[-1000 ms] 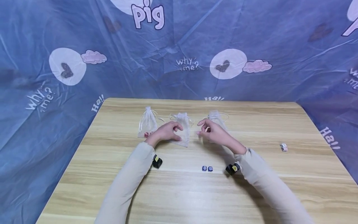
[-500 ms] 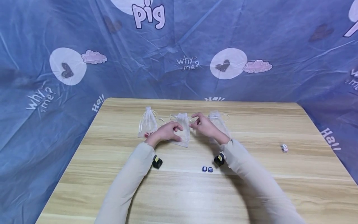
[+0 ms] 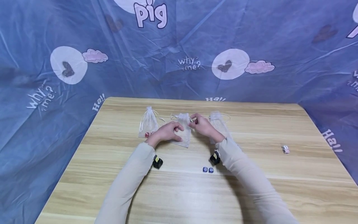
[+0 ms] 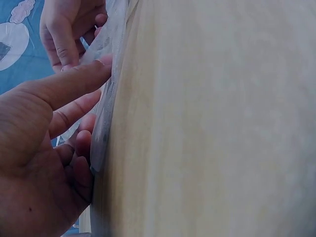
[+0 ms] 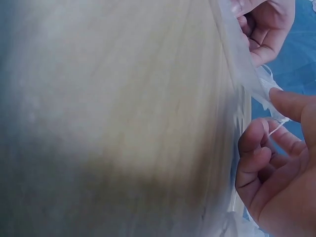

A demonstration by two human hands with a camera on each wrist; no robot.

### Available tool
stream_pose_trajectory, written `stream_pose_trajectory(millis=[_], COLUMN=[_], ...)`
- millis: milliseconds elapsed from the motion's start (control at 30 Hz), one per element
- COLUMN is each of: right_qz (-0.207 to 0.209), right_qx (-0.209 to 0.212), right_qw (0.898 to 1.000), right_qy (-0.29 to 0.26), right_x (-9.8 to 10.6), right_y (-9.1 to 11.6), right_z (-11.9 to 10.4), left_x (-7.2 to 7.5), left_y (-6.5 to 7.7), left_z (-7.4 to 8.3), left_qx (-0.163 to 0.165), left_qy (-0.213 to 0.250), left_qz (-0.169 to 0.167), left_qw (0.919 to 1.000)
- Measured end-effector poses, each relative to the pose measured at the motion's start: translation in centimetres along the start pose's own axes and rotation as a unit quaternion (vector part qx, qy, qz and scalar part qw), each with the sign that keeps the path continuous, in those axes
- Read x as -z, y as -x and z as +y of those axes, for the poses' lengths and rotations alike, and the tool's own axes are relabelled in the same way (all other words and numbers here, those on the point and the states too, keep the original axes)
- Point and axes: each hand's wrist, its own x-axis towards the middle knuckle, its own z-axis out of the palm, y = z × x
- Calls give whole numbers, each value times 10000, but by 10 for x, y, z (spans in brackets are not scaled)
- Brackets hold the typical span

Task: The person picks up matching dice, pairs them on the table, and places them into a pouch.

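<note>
Middle bag, head view: the sheer white middle bag (image 3: 185, 132) lay flat on the wood-grain counter (image 3: 179, 196), between your hands.
Left hand: your left hand (image 3: 167, 132) rested on the left part of the middle bag, its grip spread, with thumb and fingers apart.
Right hand: your right hand (image 3: 202, 125) was at the upper right edge of the middle bag; you could not tell whether its grip pinched the cloth.
Left bag: the left bag (image 3: 149, 123) lay left of the middle bag, with red dice (image 3: 147, 134) at its bottom.
Right bag: the right bag (image 3: 218, 124) lay right of the middle bag, partly hidden by your right arm.
Blue dice: two blue dice (image 3: 211, 170) sat side by side, nearer you than the middle bag and to its right.
White dice: the white dice (image 3: 285, 149) were well to the right of the middle bag.
Left wrist view: your left fingertips touched the middle bag; your right hand showed beyond.
Right wrist view: your right thumb touched the middle bag's edge, and its white drawstring (image 5: 279, 126) ran by your bent fingers.
</note>
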Motion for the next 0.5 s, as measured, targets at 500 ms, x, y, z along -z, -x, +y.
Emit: stream_pose_trajectory(millis=[500], right_qz=[119], right_qx=[240], right_qw=[9996], right_qy=[43], right_x=[-5], right_y=[1], right_z=[-2], left_x=[2], left_y=[-1], left_z=[-5], left_qx=[-126], left_qy=[761], left_qz=[89], left_qw=[9970])
